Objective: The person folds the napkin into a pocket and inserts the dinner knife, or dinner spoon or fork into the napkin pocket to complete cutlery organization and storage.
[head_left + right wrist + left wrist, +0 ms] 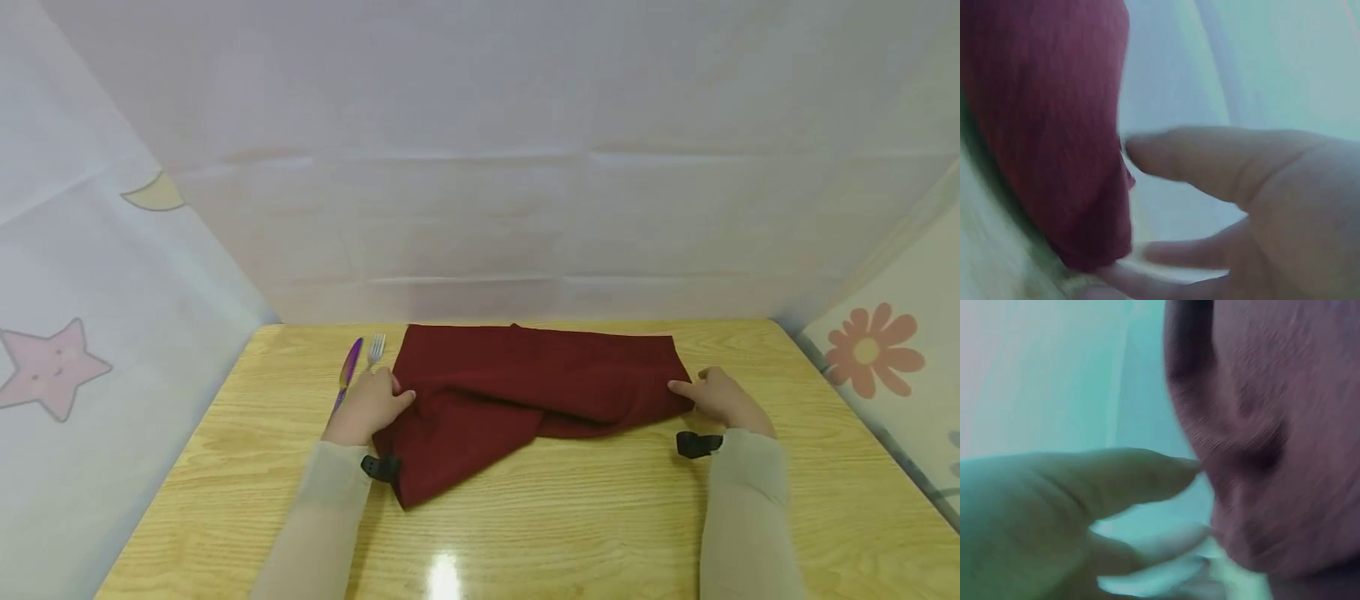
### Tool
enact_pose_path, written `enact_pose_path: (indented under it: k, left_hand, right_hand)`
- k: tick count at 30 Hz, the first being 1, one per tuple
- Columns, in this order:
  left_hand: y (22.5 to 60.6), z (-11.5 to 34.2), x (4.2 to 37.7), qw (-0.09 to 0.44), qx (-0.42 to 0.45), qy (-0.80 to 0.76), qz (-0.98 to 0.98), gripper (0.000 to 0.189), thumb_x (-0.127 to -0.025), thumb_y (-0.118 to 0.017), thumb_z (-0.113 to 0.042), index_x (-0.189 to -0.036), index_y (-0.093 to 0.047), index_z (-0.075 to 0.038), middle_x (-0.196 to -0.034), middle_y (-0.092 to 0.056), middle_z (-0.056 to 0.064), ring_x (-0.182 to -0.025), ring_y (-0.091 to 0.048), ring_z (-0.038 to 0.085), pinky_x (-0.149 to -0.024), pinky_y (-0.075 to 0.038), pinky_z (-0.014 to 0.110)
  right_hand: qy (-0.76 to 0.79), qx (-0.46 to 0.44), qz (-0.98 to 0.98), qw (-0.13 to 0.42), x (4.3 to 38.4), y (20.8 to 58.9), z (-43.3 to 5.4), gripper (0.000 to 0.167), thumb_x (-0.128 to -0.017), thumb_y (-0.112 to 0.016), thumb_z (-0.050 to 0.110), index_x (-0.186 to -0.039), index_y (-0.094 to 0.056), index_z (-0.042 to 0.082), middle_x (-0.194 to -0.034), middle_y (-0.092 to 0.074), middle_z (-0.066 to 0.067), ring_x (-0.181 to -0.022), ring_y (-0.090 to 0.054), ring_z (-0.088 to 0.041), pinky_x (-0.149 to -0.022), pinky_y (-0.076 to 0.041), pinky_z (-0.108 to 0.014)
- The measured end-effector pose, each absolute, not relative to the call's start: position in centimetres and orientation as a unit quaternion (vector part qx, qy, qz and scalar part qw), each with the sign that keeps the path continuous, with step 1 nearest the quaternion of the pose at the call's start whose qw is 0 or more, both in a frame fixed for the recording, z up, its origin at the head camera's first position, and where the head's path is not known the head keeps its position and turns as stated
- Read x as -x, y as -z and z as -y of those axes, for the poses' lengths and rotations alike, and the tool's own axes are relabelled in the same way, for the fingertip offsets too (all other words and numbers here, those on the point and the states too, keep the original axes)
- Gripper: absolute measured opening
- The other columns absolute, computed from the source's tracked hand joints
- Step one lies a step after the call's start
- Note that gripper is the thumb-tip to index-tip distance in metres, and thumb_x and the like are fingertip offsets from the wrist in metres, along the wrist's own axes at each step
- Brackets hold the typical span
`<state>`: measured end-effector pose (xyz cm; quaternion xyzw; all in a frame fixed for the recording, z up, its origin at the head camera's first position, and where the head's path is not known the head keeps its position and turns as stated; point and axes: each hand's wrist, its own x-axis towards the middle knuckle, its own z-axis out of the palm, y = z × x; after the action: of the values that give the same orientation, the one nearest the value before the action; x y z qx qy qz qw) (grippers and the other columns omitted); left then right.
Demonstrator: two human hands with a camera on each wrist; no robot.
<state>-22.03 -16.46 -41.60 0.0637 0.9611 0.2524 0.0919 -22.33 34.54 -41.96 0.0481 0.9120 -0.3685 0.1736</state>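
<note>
A dark red cloth [525,375] lies folded over itself on the wooden table, its near left corner hanging toward me. At its left edge my left hand [367,410] pinches the fabric between thumb and fingers; the left wrist view shows the bunched cloth [1285,425] at the fingertips. My right hand [723,398] pinches the opposite edge, thumb on top. In the right wrist view the cloth's edge [1079,162] curves down between the thumb and the lower fingers.
Left of the cloth lie a purple-handled knife [349,367] and a fork [377,348], the fork partly hidden behind my left hand. White fabric walls [480,208] rise behind the table [570,517] and on both sides.
</note>
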Motion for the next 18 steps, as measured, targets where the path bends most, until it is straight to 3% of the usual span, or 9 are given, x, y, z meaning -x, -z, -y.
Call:
enact_pose_path:
  k: [3, 4, 5, 8, 11, 12, 15, 17, 18]
  left_hand:
    - [41.1, 16.8, 21.8, 0.153, -0.041, -0.248, -0.956, 0.047, -0.101, -0.060, -0.031, -0.061, -0.049, -0.008, -0.056, -0.043, 0.000, -0.052, -0.037, 0.013, -0.054, -0.037, 0.029]
    - [41.1, 16.8, 21.7, 0.170, -0.038, -0.255, -0.951, 0.051, -0.102, -0.060, -0.033, -0.058, -0.045, -0.010, -0.054, -0.038, -0.002, -0.051, -0.032, 0.011, -0.053, -0.033, 0.028]
    - [41.1, 16.9, 21.7, 0.175, -0.044, -0.261, -0.948, 0.049, -0.102, -0.061, -0.034, -0.061, -0.048, -0.010, -0.055, -0.041, -0.003, -0.051, -0.034, 0.010, -0.053, -0.033, 0.026]
    - [41.3, 16.8, 21.6, 0.184, -0.047, -0.279, -0.941, 0.038, -0.099, -0.067, -0.035, -0.077, -0.054, -0.006, -0.066, -0.051, -0.001, -0.057, -0.044, 0.012, -0.056, -0.038, 0.027]
    - [41.7, 16.8, 21.4, 0.207, -0.036, -0.303, -0.929, 0.036, -0.096, -0.072, -0.031, -0.103, -0.051, -0.002, -0.083, -0.058, 0.007, -0.070, -0.057, 0.019, -0.063, -0.046, 0.030]
    - [41.7, 16.8, 21.3, 0.218, -0.031, -0.309, -0.925, 0.039, -0.094, -0.074, -0.029, -0.107, -0.049, -0.001, -0.084, -0.058, 0.009, -0.071, -0.058, 0.021, -0.062, -0.047, 0.031]
    - [41.7, 16.7, 21.2, 0.238, -0.031, -0.328, -0.914, 0.050, -0.090, -0.079, -0.023, -0.119, -0.044, -0.003, -0.081, -0.058, 0.010, -0.069, -0.056, 0.022, -0.060, -0.046, 0.032]
    - [41.7, 16.6, 21.2, 0.259, -0.050, -0.335, -0.905, 0.060, -0.087, -0.082, -0.021, -0.130, -0.042, -0.006, -0.076, -0.057, 0.008, -0.064, -0.053, 0.019, -0.058, -0.044, 0.030]
    - [41.7, 16.6, 21.3, 0.275, -0.059, -0.340, -0.897, 0.065, -0.086, -0.083, -0.021, -0.135, -0.041, -0.008, -0.075, -0.059, 0.007, -0.063, -0.051, 0.018, -0.057, -0.043, 0.029]
  right_hand:
    - [0.390, -0.062, -0.890, 0.226, 21.9, 41.7, -34.8, 0.059, -0.105, -0.053, 0.040, -0.109, -0.057, -0.018, -0.075, -0.061, -0.010, -0.061, -0.056, -0.016, -0.062, -0.051, -0.033]
    - [0.404, -0.057, -0.881, 0.238, 21.9, 41.7, -34.9, 0.056, -0.105, -0.054, 0.039, -0.107, -0.058, -0.017, -0.078, -0.062, -0.007, -0.061, -0.056, -0.012, -0.061, -0.051, -0.030]
    - [0.417, -0.047, -0.874, 0.246, 21.9, 41.7, -34.9, 0.056, -0.105, -0.054, 0.036, -0.119, -0.054, -0.018, -0.082, -0.062, -0.008, -0.066, -0.058, -0.013, -0.065, -0.052, -0.030]
    - [0.442, -0.001, -0.868, 0.229, 22.1, 42.0, -34.8, 0.049, -0.105, -0.055, 0.025, -0.130, -0.049, -0.017, -0.099, -0.063, -0.014, -0.081, -0.060, -0.018, -0.079, -0.054, -0.035]
    - [0.466, 0.040, -0.865, 0.180, 22.4, 42.3, -34.6, 0.043, -0.104, -0.053, 0.018, -0.128, -0.050, -0.017, -0.117, -0.060, -0.029, -0.111, -0.059, -0.035, -0.099, -0.048, -0.050]
    - [0.472, 0.046, -0.865, 0.160, 22.4, 42.3, -34.5, 0.047, -0.105, -0.053, 0.019, -0.134, -0.048, -0.018, -0.133, -0.053, -0.033, -0.124, -0.052, -0.041, -0.105, -0.043, -0.056]
    - [0.499, 0.059, -0.857, 0.117, 22.7, 42.5, -34.3, 0.057, -0.108, -0.050, 0.029, -0.143, -0.041, -0.015, -0.148, -0.040, -0.034, -0.142, -0.033, -0.046, -0.111, -0.030, -0.064]
    - [0.517, 0.069, -0.847, 0.107, 22.9, 42.6, -34.2, 0.067, -0.109, -0.047, 0.037, -0.154, -0.029, -0.008, -0.157, -0.029, -0.030, -0.146, -0.027, -0.044, -0.113, -0.028, -0.063]
    - [0.525, 0.074, -0.842, 0.101, 23.0, 42.8, -34.2, 0.067, -0.109, -0.046, 0.040, -0.156, -0.028, -0.004, -0.159, -0.028, -0.026, -0.147, -0.028, -0.040, -0.114, -0.032, -0.055]
